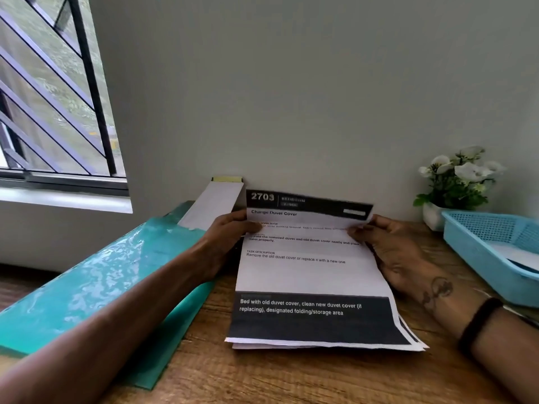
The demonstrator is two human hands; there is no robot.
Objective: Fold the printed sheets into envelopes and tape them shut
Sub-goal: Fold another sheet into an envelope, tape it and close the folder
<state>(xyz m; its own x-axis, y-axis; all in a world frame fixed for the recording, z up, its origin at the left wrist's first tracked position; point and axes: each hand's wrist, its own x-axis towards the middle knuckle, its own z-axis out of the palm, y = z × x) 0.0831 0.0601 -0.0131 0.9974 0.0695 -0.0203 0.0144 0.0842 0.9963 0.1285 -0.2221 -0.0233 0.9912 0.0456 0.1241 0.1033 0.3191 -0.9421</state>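
While the top printed sheet (pixel 309 266) lies on a small stack of sheets (pixel 414 342) mid-table, we see its far end lifted toward the wall — left hand (pixel 226 243) pinches the far-left edge, thumb on top, and right hand (pixel 388 249) pinches the far-right edge, fingers curled under. We note a teal folder (pixel 96 287) along the table's left edge, a white strip (pixel 211 207) leaning on the wall, a blue basket (pixel 493 252) at the right edge — flower pot (pixel 455 182) in the far-right corner.
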